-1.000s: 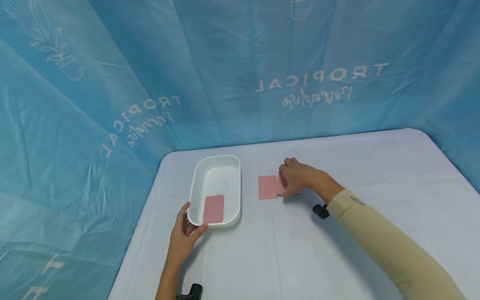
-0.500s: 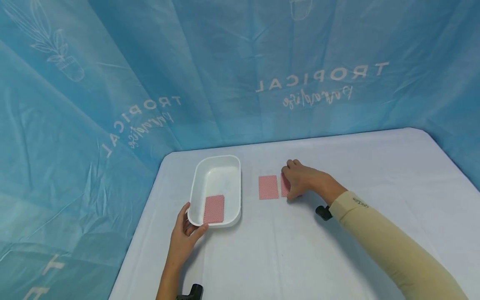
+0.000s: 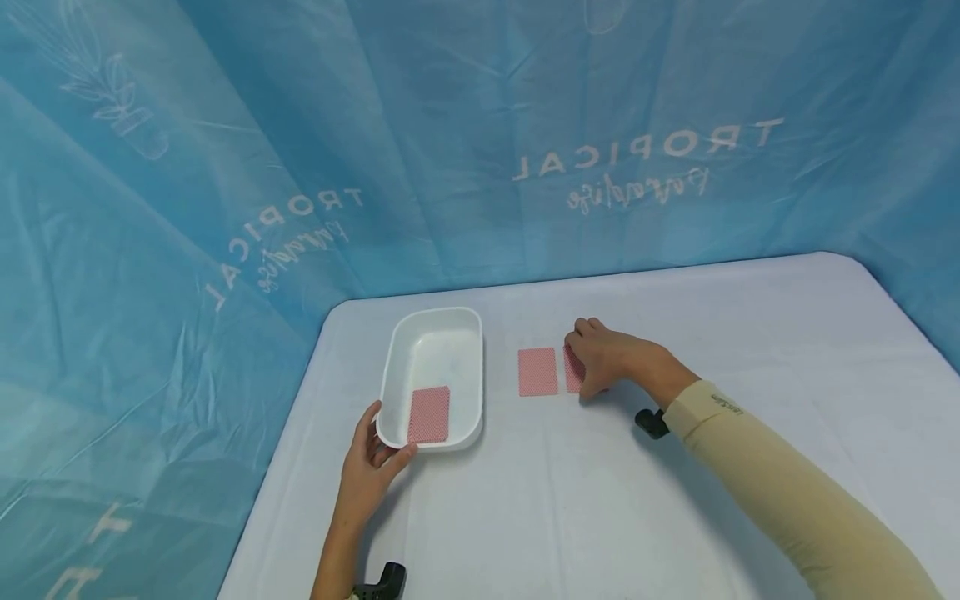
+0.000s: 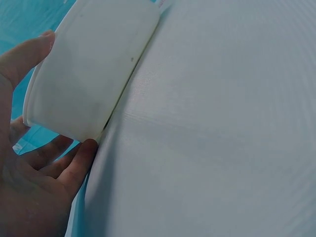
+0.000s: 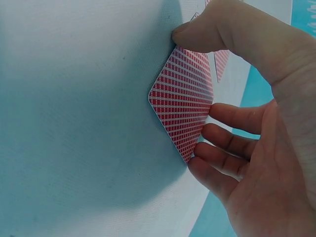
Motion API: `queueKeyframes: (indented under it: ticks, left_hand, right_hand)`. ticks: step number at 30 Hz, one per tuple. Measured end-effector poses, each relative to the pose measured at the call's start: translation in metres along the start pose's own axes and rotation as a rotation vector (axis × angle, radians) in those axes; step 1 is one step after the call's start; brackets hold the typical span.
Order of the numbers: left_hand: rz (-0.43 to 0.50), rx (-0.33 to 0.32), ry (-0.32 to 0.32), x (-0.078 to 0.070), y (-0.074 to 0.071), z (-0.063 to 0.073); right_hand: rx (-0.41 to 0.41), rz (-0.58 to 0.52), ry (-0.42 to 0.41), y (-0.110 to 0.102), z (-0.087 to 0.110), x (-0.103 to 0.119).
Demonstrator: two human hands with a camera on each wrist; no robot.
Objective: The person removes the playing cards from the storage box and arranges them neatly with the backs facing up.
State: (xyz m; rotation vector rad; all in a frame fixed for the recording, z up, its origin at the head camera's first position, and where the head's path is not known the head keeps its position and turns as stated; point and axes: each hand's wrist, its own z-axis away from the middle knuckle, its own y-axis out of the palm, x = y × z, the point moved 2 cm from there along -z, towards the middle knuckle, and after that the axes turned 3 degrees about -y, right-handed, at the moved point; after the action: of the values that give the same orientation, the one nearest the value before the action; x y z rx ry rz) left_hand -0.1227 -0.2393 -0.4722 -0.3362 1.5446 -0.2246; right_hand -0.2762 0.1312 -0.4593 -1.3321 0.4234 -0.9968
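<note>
My right hand (image 3: 609, 358) is over the table, its thumb and fingertips holding a red-patterned playing card (image 5: 182, 101) by opposite edges. In the right wrist view the card lies face down, close over the white cloth. Just left of it, a second face-down playing card (image 3: 537, 372) lies flat, a narrow gap between the two. With its thumb at the rim and fingers beneath, my left hand (image 3: 367, 479) grips the near left corner of a white rectangular tray (image 3: 446, 350). Another red-backed card (image 3: 429, 415) lies inside the tray's near end.
A white cloth (image 3: 480, 525) covers the table. Blue curtains (image 3: 450, 150) with printed lettering hang along the table's back and left side. On each wrist is a small black camera, the right one (image 3: 651, 423) low over the cloth.
My right hand has shifted slightly right with its card, which earlier met the neighbouring card; a gap now shows between them. My left hand and the tray have stayed put.
</note>
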Motion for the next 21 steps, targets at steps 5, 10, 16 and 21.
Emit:
queueKeyframes:
  ticks: [5, 10, 16, 21]
  left_hand:
    - [-0.006, 0.001, -0.021, -0.001, 0.001, 0.000]
    - [0.000, 0.000, -0.024, 0.001, 0.000, 0.001]
    - [0.016, -0.017, -0.026, 0.023, -0.001, -0.005]
    - [0.019, -0.021, -0.012, 0.031, -0.001, -0.008]
  right_hand:
    - [-0.016, 0.013, -0.015, 0.001, 0.000, -0.002]
    - [-0.033, -0.006, -0.010, 0.001, -0.003, 0.000]
    - [-0.113, -0.016, -0.030, -0.002, -0.013, 0.005]
    - [-0.178, -0.032, -0.049, -0.014, -0.014, 0.012]
